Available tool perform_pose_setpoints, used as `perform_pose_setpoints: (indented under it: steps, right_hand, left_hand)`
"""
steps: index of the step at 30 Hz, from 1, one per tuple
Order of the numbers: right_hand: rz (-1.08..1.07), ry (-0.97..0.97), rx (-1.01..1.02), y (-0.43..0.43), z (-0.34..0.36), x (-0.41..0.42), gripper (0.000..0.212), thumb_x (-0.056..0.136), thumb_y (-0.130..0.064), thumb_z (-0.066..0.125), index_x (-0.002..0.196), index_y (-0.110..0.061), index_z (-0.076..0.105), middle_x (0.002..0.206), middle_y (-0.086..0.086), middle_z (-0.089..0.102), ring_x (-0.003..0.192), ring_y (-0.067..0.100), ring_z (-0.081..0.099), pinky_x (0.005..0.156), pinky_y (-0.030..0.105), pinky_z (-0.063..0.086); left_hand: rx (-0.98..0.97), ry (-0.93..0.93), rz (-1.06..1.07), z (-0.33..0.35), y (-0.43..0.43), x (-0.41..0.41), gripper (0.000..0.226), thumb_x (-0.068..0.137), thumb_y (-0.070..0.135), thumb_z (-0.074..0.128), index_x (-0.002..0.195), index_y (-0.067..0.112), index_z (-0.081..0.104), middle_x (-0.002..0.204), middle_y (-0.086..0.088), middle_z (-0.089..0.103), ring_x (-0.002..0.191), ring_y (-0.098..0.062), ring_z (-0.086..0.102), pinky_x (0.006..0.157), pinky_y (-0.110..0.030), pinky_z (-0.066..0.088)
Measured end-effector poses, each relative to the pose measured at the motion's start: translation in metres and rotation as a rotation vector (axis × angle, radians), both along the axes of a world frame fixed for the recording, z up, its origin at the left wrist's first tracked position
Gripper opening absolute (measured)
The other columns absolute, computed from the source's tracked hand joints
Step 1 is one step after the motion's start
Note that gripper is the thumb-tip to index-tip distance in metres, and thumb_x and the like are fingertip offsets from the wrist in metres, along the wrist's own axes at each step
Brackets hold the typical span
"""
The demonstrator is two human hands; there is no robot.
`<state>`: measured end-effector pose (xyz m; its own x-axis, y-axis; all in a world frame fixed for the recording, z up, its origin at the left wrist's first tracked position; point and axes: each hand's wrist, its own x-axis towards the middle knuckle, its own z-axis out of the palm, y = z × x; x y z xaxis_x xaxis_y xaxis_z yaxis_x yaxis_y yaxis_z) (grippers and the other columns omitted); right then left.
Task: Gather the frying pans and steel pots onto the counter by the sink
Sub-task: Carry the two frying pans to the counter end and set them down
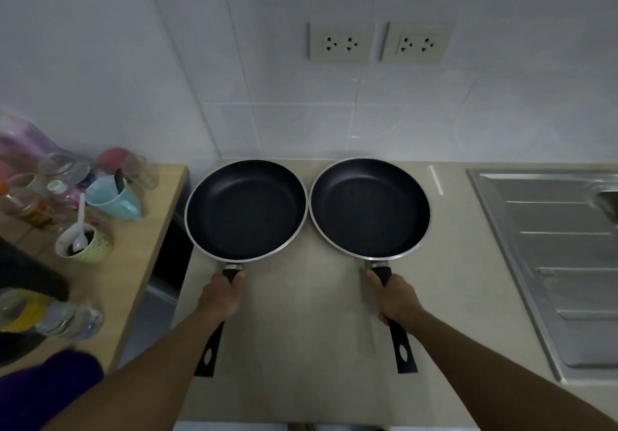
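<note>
Nearest the camera, two hands were each wrapped around a black pan handle — the left hand (223, 291) on the left frying pan (245, 209), the right hand (393, 293) on the right frying pan (369, 208). Both pans sat on the beige counter (301, 347), handles pointing back toward the person, bowls toward the wall, so each long axis ran near to far. Their rims almost touched side by side. Right of them lay one steel sink (561, 246) with its ribbed drainboard. Left, a wooden table (147, 229) held a blue mug (112, 201) and a green cup (83, 245) — among blurred jars. Farthest, two wall sockets (379, 42) sat on the tiled wall.
</note>
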<state>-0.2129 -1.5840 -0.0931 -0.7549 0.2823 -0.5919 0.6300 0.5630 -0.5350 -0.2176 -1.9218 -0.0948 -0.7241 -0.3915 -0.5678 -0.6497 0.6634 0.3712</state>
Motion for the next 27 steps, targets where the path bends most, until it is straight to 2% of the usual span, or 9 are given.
perform_pose_setpoints:
  steps: [9,14,22,27]
  right_hand:
    - [0.003,-0.014,0.008,-0.027,-0.004,-0.021,0.059,0.099,-0.06,0.046,0.093,-0.003,0.06,0.068,0.013,0.067,0.035,0.018,0.059,0.04,0.023,0.044]
    - [0.023,-0.019,0.028,-0.036,-0.004,-0.031,0.059,0.098,-0.062,0.045,0.094,-0.005,0.06,0.07,0.013,0.069,0.043,0.021,0.063,0.049,0.029,0.051]
    - [0.011,-0.037,0.044,-0.041,-0.006,-0.04,0.058,0.099,-0.061,0.044,0.096,-0.006,0.06,0.073,0.013,0.069,0.042,0.019,0.063,0.042,0.025,0.049]
    - [0.014,-0.026,0.059,-0.039,-0.01,-0.041,0.06,0.098,-0.062,0.045,0.09,-0.004,0.06,0.066,0.012,0.068,0.035,0.018,0.06,0.039,0.024,0.046]
  left_hand:
    - [0.004,0.011,0.015,-0.007,-0.027,-0.025,0.064,0.101,0.052,0.042,0.13,-0.003,0.049,0.126,-0.027,0.058,0.111,-0.043,0.059,0.087,-0.041,0.046]
    - [-0.012,0.009,0.002,-0.008,-0.038,-0.037,0.063,0.101,0.052,0.04,0.13,-0.004,0.048,0.123,-0.026,0.058,0.108,-0.043,0.059,0.081,-0.04,0.045]
    - [-0.022,0.011,-0.007,-0.009,-0.044,-0.052,0.065,0.102,0.052,0.04,0.132,-0.005,0.047,0.126,-0.028,0.057,0.111,-0.043,0.058,0.078,-0.036,0.04]
    - [-0.026,-0.001,-0.023,-0.01,-0.046,-0.055,0.065,0.101,0.052,0.041,0.133,-0.005,0.047,0.128,-0.028,0.057,0.113,-0.044,0.058,0.078,-0.036,0.039]
